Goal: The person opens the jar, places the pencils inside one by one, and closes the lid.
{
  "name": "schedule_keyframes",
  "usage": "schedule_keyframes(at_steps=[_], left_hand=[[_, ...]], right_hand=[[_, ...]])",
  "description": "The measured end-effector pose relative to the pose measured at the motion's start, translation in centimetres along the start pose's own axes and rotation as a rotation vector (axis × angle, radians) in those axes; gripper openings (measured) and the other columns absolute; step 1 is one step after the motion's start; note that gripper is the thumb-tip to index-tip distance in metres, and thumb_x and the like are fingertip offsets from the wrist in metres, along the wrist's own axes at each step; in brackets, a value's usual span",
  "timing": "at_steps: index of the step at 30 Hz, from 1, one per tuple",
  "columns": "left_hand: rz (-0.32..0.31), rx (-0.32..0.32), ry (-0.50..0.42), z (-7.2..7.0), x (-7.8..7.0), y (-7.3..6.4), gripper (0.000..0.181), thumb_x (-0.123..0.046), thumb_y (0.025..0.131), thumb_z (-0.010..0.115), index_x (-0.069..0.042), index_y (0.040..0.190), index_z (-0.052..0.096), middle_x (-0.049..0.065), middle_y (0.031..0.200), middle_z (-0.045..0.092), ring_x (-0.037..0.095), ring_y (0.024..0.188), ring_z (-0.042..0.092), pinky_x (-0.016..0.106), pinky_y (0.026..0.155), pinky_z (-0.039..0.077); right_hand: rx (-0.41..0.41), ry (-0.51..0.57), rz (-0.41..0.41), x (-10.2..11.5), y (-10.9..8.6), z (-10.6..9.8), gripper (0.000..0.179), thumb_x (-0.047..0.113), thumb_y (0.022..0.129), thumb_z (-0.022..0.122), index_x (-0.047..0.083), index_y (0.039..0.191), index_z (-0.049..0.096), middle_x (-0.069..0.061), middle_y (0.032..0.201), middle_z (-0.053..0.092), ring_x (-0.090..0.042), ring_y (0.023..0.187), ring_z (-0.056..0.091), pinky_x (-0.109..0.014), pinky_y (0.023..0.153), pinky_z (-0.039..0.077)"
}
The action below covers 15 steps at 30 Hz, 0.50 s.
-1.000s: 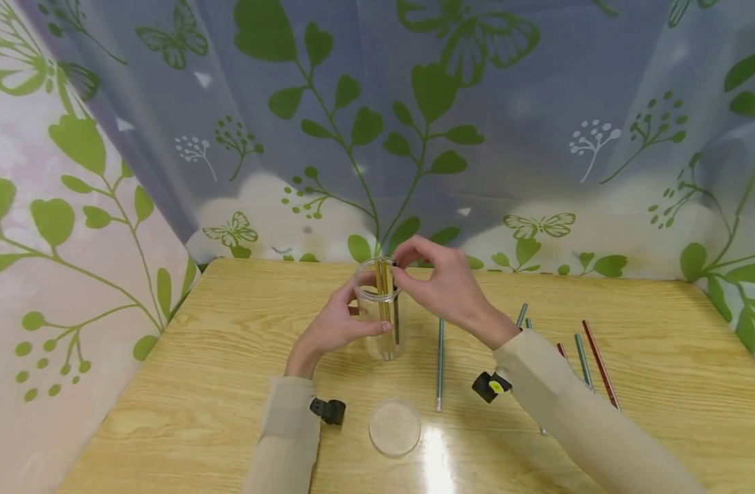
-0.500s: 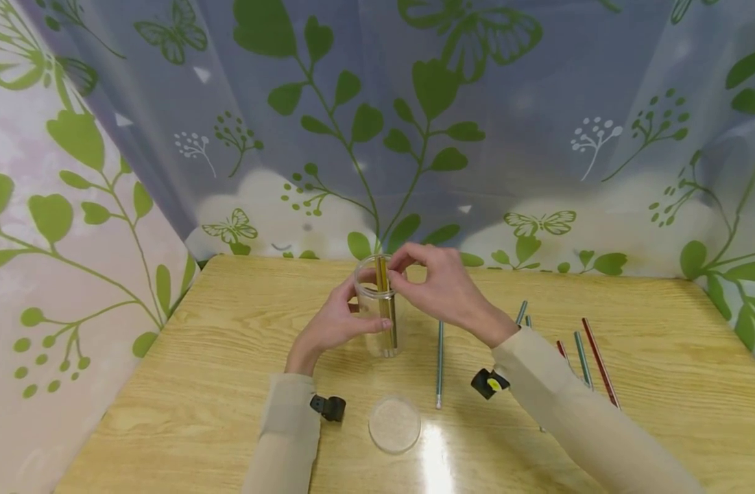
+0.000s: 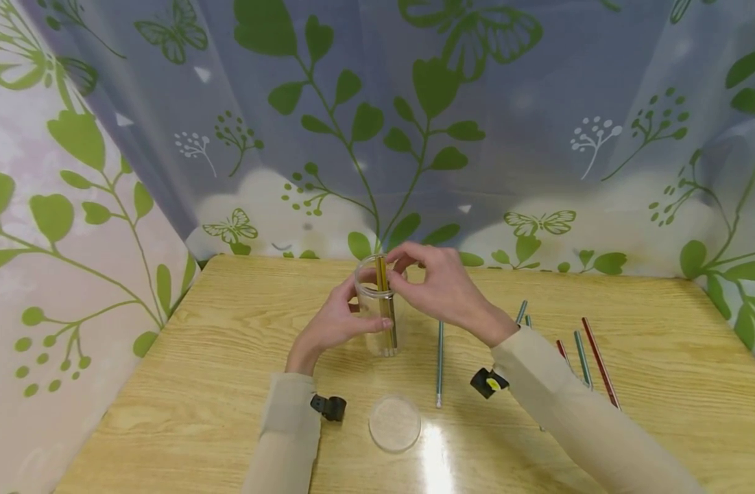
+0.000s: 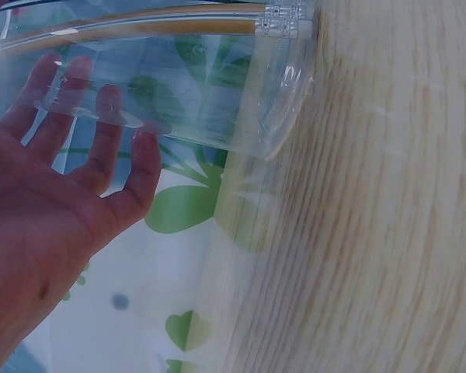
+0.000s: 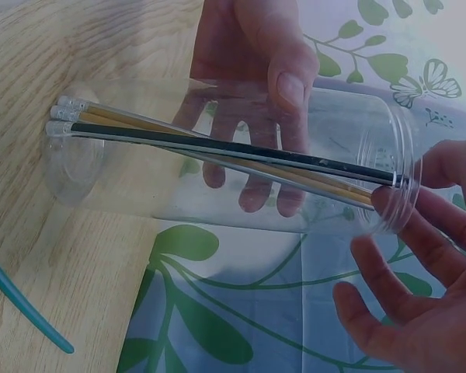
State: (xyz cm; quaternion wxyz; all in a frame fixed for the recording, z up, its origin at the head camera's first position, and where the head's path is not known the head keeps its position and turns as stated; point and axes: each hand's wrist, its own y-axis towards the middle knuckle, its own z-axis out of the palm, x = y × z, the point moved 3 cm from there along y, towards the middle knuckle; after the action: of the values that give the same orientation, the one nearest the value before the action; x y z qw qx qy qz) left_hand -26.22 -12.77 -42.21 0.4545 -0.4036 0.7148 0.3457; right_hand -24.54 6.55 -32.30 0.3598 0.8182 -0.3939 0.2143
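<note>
My left hand (image 3: 334, 321) holds a clear jar (image 3: 371, 336) upright near the table's back edge, thumb in front and fingers behind. Inside, two yellow pencils (image 5: 113, 118) and a black pencil (image 5: 241, 150) lean with their eraser ends at the bottom. At the jar's mouth, my right hand (image 3: 441, 285) pinches the black pencil's upper end between thumb and index finger. That grip is partly hidden by the rim. In the left wrist view, the fingers of my left hand (image 4: 58, 190) lie against the jar wall.
A round clear lid (image 3: 394, 424) lies in front of the jar. One teal pencil (image 3: 440, 363) rests just right of it. Further right are more teal pencils and red pencils (image 3: 599, 360), partly behind the right sleeve. A patterned curtain (image 3: 328, 206) hangs behind the wooden table (image 3: 217, 384).
The black pencil has moved down and slightly left in the jar, closer to the yellow pencils. My right hand followed it a little lower, then stayed almost still. The left hand kept its hold.
</note>
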Motion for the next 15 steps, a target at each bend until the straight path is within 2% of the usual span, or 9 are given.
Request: schedule_keyframes(at_steps=[4,9,15], left_hand=[[0.000,0.000,-0.002,0.0,0.0,0.0,0.077,-0.025,0.083,0.084,-0.033,0.150,0.045,-0.002,0.148,0.050,0.027,0.123,0.053,0.049,0.103,0.046],[-0.015,-0.006,0.000,0.0,0.0,-0.1,0.079,-0.023,0.083,0.084,-0.033,0.151,0.045,0.000,0.149,0.049,0.026,0.125,0.052,0.048,0.103,0.046],[-0.020,-0.007,0.004,0.0,-0.2,0.0,0.079,-0.022,0.083,0.084,-0.032,0.150,0.045,0.001,0.148,0.050,0.027,0.127,0.052,0.049,0.104,0.046]], right_hand=[[-0.015,0.046,0.020,0.0,-0.2,-0.1,0.018,0.015,0.096,0.065,0.013,0.111,0.073,-0.001,0.095,0.077,-0.019,0.093,0.071,-0.043,0.088,0.057],[-0.061,0.109,0.020,-0.3,-0.4,-0.4,0.017,0.014,0.097,0.064,0.010,0.112,0.072,-0.006,0.105,0.077,-0.021,0.100,0.073,-0.044,0.086,0.060],[-0.123,0.157,0.003,-0.8,-0.7,-1.2,0.015,0.009,0.096,0.066,0.007,0.110,0.072,-0.009,0.105,0.076,-0.021,0.095,0.073,-0.037,0.082,0.062]])
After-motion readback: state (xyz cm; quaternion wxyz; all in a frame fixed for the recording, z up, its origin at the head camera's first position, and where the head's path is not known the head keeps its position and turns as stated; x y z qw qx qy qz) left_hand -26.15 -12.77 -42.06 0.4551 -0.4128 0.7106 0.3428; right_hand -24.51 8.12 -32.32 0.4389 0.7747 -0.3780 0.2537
